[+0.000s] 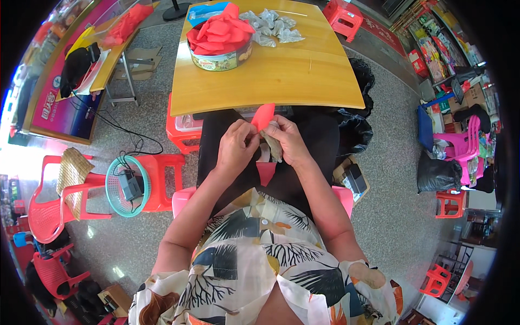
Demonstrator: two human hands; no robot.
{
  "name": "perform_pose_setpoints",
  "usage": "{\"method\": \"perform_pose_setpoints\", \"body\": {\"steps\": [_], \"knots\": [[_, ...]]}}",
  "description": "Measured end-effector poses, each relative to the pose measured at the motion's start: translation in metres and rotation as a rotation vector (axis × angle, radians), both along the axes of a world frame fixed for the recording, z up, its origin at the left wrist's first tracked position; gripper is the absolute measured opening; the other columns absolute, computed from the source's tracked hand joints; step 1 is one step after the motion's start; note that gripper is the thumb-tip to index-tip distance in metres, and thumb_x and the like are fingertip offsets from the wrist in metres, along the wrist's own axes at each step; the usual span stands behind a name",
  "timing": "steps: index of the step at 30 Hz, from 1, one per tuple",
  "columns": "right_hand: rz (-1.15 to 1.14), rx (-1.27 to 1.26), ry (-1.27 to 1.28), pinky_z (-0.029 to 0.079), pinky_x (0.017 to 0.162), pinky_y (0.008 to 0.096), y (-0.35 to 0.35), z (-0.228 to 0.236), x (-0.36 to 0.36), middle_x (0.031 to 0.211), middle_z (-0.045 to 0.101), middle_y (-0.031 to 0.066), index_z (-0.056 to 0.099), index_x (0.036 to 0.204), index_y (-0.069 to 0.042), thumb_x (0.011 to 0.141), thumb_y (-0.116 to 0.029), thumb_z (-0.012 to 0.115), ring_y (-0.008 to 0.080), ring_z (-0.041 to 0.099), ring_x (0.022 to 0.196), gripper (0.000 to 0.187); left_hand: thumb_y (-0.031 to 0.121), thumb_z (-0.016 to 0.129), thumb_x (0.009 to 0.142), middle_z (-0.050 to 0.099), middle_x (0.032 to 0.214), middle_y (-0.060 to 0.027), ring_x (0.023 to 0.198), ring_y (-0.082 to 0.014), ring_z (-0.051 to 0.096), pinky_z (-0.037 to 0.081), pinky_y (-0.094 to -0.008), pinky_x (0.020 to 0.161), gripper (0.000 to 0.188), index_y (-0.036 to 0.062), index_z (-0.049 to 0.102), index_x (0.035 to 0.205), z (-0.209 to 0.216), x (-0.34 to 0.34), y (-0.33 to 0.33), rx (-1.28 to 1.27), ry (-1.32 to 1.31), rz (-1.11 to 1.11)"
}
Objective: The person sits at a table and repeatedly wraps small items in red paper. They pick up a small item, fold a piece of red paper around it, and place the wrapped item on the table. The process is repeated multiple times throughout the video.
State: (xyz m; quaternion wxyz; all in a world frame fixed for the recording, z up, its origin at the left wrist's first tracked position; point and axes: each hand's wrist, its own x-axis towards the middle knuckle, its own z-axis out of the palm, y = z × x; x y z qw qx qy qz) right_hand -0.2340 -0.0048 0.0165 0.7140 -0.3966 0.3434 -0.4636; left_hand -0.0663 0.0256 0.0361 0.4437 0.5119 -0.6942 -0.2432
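Note:
Above my lap, close to the table's near edge, my left hand (236,142) pinches a red petal-shaped piece (264,116) of thin, cloth-like material. My right hand (288,142) grips the same piece from the other side, its fingers bent around it. A greyish, wrinkled strip (273,145) hangs from between my hands; where it joins the red piece is hidden by my fingers. Lower down, a second red piece (265,172) shows against my dark trousers. On the table, a round tin (223,60) is heaped with similar red pieces (221,31).
Behind the tin, on the yellow wooden table (271,81), are crumpled translucent grey pieces (276,26) and a thin stick (310,65). Left stand a red stool (160,181) and a turquoise basket (128,187) with a dark device. Black bags (355,130) hang at the right.

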Motion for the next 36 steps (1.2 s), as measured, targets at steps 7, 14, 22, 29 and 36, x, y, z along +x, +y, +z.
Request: {"method": "perform_pose_setpoints", "body": {"steps": [7, 14, 22, 29, 36], "knots": [[-0.125, -0.105, 0.243, 0.048, 0.062, 0.0254, 0.006, 0.002, 0.005, 0.081, 0.063, 0.0008, 0.062, 0.091, 0.0, 0.088, -0.005, 0.064, 0.006, 0.056, 0.071, 0.006, -0.002, 0.064, 0.073, 0.056, 0.079, -0.0119, 0.077, -0.0328, 0.057, 0.048, -0.0416, 0.066, 0.013, 0.003, 0.054, 0.079, 0.004, -0.006, 0.012, -0.039, -0.069, -0.108], [-0.294, -0.375, 0.645, 0.049, 0.067, 0.0289, 0.006, -0.014, 0.007, 0.078, 0.064, 0.0064, 0.06, 0.091, 0.002, 0.084, -0.003, 0.063, 0.0098, 0.058, 0.072, 0.009, -0.002, 0.064, 0.073, 0.057, 0.078, -0.0121, 0.077, -0.0333, 0.058, 0.049, -0.0423, 0.068, 0.012, 0.0026, 0.054, 0.078, -0.003, -0.016, 0.014, -0.008, -0.039, -0.155], [0.025, -0.194, 0.705, 0.048, 0.071, 0.0285, -0.015, -0.025, -0.008, 0.086, 0.065, 0.0082, 0.059, 0.094, 0.0, 0.085, -0.006, 0.061, 0.0106, 0.058, 0.077, 0.011, 0.0, 0.064, 0.078, 0.058, 0.078, -0.011, 0.076, -0.03, 0.059, 0.049, -0.0391, 0.068, 0.007, 0.0023, 0.058, 0.082, -0.01, -0.018, 0.011, 0.048, -0.024, -0.173], [-0.013, -0.039, 0.184, 0.047, 0.072, 0.0247, -0.005, 0.005, -0.005, 0.085, 0.062, 0.0024, 0.058, 0.093, -0.002, 0.085, -0.003, 0.061, 0.0063, 0.055, 0.079, 0.009, 0.023, 0.054, 0.099, 0.059, 0.109, -0.0068, 0.098, -0.0177, 0.058, 0.048, -0.0312, 0.086, 0.029, 0.0036, 0.051, 0.12, -0.037, 0.005, 0.001, 0.439, 0.668, -0.092], [0.095, -0.283, 0.998, 0.052, 0.075, 0.0347, -0.009, 0.011, 0.002, 0.091, 0.067, 0.0184, 0.055, 0.089, 0.001, 0.079, -0.011, 0.067, 0.0267, 0.068, 0.086, 0.02, 0.029, 0.045, 0.103, 0.06, 0.118, -0.0049, 0.102, -0.0145, 0.062, 0.053, -0.0301, 0.085, 0.037, 0.0097, 0.044, 0.135, -0.053, -0.014, 0.011, 0.921, 1.251, -0.339]]}}
